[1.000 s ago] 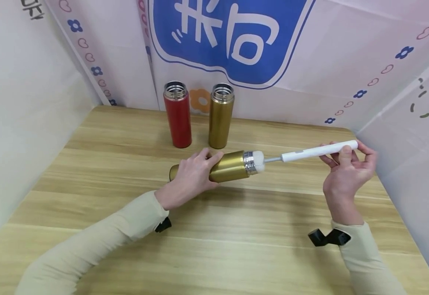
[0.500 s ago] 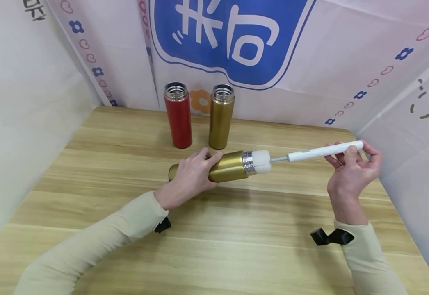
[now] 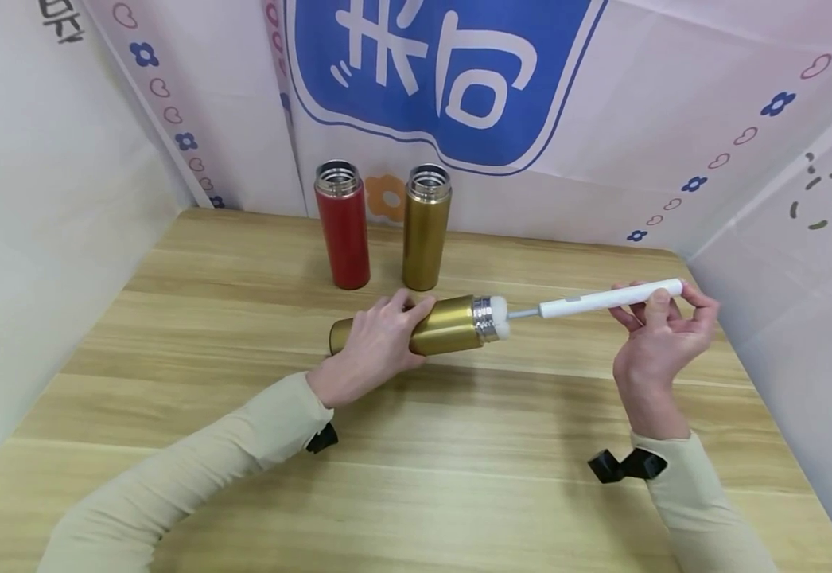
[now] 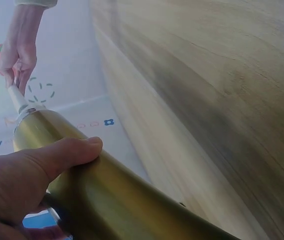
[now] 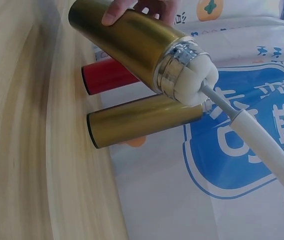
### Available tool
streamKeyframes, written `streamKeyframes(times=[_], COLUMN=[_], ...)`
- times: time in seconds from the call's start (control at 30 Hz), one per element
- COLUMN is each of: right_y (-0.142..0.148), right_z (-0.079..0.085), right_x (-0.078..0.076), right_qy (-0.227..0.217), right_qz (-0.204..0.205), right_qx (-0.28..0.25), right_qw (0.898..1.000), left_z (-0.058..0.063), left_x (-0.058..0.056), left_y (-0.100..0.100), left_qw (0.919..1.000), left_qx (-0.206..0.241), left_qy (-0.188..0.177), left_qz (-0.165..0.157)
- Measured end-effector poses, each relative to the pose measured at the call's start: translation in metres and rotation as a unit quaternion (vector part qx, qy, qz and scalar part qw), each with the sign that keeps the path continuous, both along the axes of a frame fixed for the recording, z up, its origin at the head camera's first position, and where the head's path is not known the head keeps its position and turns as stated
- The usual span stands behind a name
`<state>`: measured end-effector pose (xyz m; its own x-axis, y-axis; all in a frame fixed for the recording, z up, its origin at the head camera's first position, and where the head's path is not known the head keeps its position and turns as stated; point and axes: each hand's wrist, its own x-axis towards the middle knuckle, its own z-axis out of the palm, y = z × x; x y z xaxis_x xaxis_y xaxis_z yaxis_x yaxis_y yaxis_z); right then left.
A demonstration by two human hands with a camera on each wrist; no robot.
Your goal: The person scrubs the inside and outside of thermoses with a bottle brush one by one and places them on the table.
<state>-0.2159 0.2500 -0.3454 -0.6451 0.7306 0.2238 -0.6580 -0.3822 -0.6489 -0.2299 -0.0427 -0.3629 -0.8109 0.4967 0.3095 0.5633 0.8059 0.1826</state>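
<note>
My left hand grips a gold thermos bottle around its body, the bottle lying nearly level with its silver mouth toward the right. In my right hand is the white handle of a bottle brush, pinched between thumb and fingers near its far end. The brush's white sponge head sits partly inside the bottle's mouth and bulges out past the rim. A thin grey rod joins head and handle. In the left wrist view, my left thumb lies along the top of the gold bottle.
Behind the hands, a red bottle and a second gold bottle stand upright, both without lids, near the back edge of the wooden table. A printed cloth hangs behind them, with white walls at both sides.
My right hand first drew the brush out to the right, exposing more sponge, then pushed it back left into the bottle. My left hand stayed on the bottle almost unmoved.
</note>
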Motion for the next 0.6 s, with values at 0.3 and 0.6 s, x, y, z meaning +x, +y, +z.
streamKeyframes(times=[0.3, 0.6], right_y=[-0.007, -0.037], right_z=[-0.006, -0.020], right_x=[-0.002, -0.001], right_qy=[0.013, 0.004], right_qz=[0.001, 0.044], right_qx=[0.007, 0.042], right_qw=[1.000, 0.998], left_z=[-0.003, 0.002], left_x=[-0.001, 0.004], left_y=[0.000, 0.020], left_qw=[1.0000, 0.9998], left_qx=[-0.001, -0.001], left_qy=[-0.002, -0.005], left_qz=[0.003, -0.018])
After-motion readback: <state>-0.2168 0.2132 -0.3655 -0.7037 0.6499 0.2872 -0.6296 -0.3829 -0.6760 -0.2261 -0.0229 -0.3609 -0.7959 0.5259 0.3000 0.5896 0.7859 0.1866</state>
